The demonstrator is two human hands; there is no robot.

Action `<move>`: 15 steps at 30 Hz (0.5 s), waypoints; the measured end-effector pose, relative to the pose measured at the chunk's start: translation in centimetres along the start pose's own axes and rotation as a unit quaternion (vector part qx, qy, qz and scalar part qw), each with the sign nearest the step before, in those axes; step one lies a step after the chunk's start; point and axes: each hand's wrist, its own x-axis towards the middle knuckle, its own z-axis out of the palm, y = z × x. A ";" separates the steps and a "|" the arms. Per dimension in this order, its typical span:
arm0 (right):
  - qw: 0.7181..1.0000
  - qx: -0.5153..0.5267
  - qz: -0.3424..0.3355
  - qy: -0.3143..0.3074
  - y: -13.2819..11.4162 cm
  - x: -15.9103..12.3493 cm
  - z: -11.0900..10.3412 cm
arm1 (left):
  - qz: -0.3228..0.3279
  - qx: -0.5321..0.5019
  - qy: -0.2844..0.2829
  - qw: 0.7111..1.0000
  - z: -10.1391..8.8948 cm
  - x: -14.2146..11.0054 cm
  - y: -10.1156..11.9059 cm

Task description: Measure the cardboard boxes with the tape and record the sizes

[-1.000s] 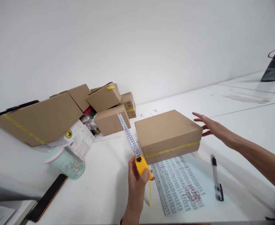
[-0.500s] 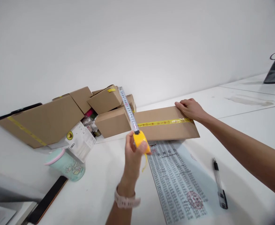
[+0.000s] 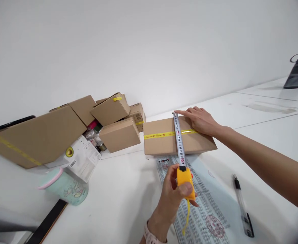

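On the white table (image 3: 123, 189): front box (image 3: 161, 145), one; narrow face with a yellow strip turned up, over the top end of one printed sheet (image 3: 204, 206).
Tape measure (image 3: 185, 178): one, grasped in the left hand (image 3: 171, 196), thumb on the casing; its blade (image 3: 179, 144) runs out across the front box to the far edge.
Right hand (image 3: 202, 120): laid over the far edge of the front box, index finger stretched to the blade tip; whether the other fingers grip — cannot tell.
Cardboard pile (image 3: 119, 137): at least five boxes, left of the front box.
Single items: one pen (image 3: 242, 206) right of the sheet; one cup (image 3: 70, 188) and one white carton (image 3: 85, 159) at left; one wristband (image 3: 151, 235), left wrist.
Change from 1.0 s ago: front box lay broad face up then; it is now turned, and the right hand has moved from its right end to the far edge.
Change from 0.5 s ago: blade pointed toward the pile; left hand and casing have shifted right, and the right index finger now extends.
Obscured: underside of the front box hidden; small packets (image 3: 91, 134) among the pile uncountable; whether the blade touches the cardboard all along — unclear.
Cut off: sheet and wristband at the lower edge, dark container (image 3: 297, 73) at the right.
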 end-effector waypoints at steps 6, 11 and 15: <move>1.000 -0.003 -0.014 0.000 0.3 0.3 0.3 | -0.013 -0.012 -0.001 1.000 -0.1 -0.7 -1.5; 0.999 -0.008 -0.034 0.002 0.5 0.2 0.4 | -0.025 -0.007 0.000 1.000 0.0 -0.4 -3.4; 1.000 -0.005 -0.024 -0.003 0.4 0.1 0.3 | -0.040 -0.009 -0.010 0.999 0.0 -0.3 -3.8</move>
